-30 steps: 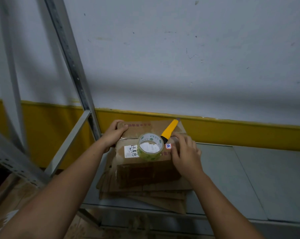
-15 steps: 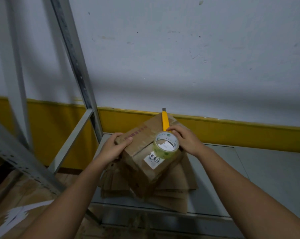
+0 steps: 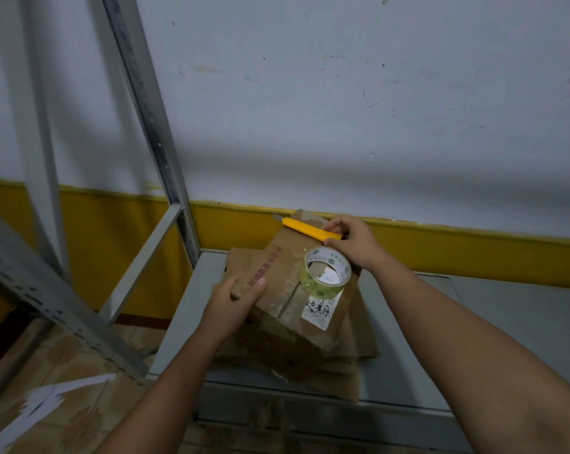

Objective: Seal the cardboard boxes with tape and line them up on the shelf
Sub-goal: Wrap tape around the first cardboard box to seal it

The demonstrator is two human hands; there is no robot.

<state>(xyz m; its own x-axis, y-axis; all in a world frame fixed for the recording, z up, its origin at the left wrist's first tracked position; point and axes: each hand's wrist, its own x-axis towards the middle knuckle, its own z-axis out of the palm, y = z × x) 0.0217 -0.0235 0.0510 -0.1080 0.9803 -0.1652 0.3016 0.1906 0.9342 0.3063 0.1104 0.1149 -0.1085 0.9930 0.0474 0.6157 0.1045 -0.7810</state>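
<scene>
Gripping: brown cardboard box in both hands, tilted over stack of flattened brown cardboard at left end of grey metal shelf.
Left hand: thumb on top, fingers curled round box's near-left corner.
Right hand: curled over box's far edge, pinning yellow plastic utility knife along it.
Tape: clear tape roll with green print lying on box top, touching right hand, just above white handwritten label.
Frame: grey slotted steel upright left of box.
</scene>
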